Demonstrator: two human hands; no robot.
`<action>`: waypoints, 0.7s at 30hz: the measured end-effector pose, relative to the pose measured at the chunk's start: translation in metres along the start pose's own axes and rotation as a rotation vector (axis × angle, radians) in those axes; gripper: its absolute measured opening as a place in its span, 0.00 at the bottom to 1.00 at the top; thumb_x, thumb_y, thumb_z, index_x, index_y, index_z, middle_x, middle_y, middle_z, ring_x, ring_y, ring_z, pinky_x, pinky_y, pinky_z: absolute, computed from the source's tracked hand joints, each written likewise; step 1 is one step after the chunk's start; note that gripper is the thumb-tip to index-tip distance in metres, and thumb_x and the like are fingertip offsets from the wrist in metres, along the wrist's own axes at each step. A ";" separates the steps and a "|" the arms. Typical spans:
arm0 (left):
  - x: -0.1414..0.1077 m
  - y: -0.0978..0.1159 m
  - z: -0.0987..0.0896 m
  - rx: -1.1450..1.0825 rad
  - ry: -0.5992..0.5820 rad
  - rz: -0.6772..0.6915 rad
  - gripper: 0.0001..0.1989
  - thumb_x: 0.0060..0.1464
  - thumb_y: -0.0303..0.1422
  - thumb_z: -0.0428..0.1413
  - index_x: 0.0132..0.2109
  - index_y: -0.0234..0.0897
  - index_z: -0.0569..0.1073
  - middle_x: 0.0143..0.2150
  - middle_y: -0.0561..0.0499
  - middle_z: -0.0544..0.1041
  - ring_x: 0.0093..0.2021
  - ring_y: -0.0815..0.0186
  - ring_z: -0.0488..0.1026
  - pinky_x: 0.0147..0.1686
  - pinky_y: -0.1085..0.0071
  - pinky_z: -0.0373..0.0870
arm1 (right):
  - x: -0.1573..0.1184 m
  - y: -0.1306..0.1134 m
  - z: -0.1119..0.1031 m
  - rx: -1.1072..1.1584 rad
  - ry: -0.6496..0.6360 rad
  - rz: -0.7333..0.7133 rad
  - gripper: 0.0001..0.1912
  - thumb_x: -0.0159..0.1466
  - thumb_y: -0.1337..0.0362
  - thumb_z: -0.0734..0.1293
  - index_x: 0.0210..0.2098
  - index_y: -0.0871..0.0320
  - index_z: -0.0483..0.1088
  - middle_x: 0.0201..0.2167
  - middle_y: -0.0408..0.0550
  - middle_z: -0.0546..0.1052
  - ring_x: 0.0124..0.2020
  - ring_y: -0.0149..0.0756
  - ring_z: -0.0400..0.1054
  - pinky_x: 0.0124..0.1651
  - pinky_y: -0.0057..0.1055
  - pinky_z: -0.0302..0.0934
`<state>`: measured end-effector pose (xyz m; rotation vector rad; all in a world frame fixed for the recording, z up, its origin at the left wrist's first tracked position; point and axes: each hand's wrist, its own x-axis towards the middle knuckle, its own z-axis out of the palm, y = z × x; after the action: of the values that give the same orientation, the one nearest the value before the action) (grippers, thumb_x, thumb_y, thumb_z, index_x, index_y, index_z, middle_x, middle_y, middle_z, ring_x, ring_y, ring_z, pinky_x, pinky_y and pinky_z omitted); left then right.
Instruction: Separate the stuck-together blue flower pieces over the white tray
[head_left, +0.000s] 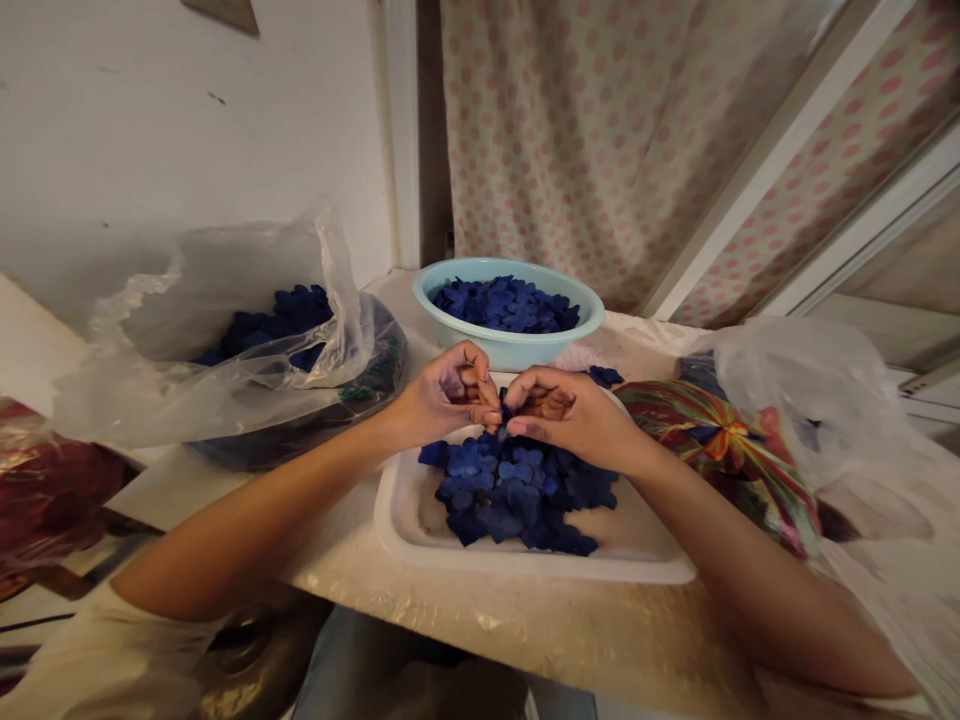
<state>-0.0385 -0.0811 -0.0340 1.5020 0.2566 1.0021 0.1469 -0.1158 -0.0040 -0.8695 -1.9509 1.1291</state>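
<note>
My left hand [466, 392] and my right hand [553, 408] meet above a white tray [637, 568]. Fingertips of both are pinched on one small dark blue fabric flower piece [505, 408], mostly hidden between them. Beneath, a loose heap of blue fabric flower pieces [517, 495] lies in the tray. Just behind my hands stands a light blue basin [510, 350], filled with more blue flower pieces [514, 305].
An open clear plastic bag [247, 385] of blue pieces stands at the left. On the right lie a tied colourful bundle [727, 440] and another plastic bag [817, 400]. A dotted curtain [555, 150] hangs behind the table [480, 620]. A red bagged bundle [52, 490] is far left.
</note>
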 end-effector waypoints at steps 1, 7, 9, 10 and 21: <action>0.000 -0.001 -0.001 0.004 -0.007 0.002 0.20 0.42 0.26 0.64 0.34 0.36 0.59 0.26 0.57 0.72 0.25 0.73 0.73 0.27 0.78 0.70 | 0.000 0.000 0.000 0.006 -0.007 0.006 0.06 0.56 0.65 0.68 0.31 0.59 0.66 0.28 0.42 0.72 0.29 0.28 0.67 0.34 0.25 0.63; -0.001 -0.005 -0.003 0.033 -0.009 0.028 0.17 0.45 0.27 0.61 0.35 0.37 0.59 0.30 0.56 0.70 0.27 0.72 0.72 0.29 0.74 0.70 | 0.003 0.005 -0.004 0.020 0.040 0.017 0.07 0.59 0.62 0.64 0.29 0.60 0.66 0.25 0.42 0.71 0.26 0.27 0.66 0.32 0.25 0.62; 0.001 -0.005 -0.003 0.056 0.029 0.072 0.16 0.45 0.27 0.61 0.34 0.37 0.59 0.29 0.57 0.69 0.26 0.74 0.70 0.27 0.76 0.69 | 0.005 0.010 -0.006 0.003 0.142 0.001 0.08 0.59 0.61 0.64 0.28 0.59 0.65 0.23 0.41 0.69 0.25 0.27 0.65 0.31 0.24 0.61; 0.001 -0.005 -0.003 0.069 0.056 0.088 0.16 0.45 0.27 0.61 0.33 0.37 0.59 0.28 0.57 0.68 0.25 0.75 0.68 0.26 0.77 0.67 | 0.007 0.013 -0.008 0.000 0.213 -0.005 0.08 0.58 0.61 0.64 0.27 0.59 0.64 0.22 0.40 0.67 0.24 0.26 0.64 0.29 0.24 0.60; 0.006 -0.007 -0.007 0.302 0.324 -0.012 0.07 0.45 0.24 0.53 0.30 0.36 0.60 0.25 0.58 0.62 0.23 0.75 0.62 0.23 0.77 0.60 | 0.012 0.024 -0.017 0.066 0.430 0.002 0.11 0.58 0.58 0.65 0.27 0.59 0.63 0.22 0.40 0.67 0.22 0.26 0.63 0.28 0.26 0.60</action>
<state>-0.0369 -0.0703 -0.0381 1.5988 0.6721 1.2369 0.1591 -0.0895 -0.0165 -0.9854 -1.5518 0.9117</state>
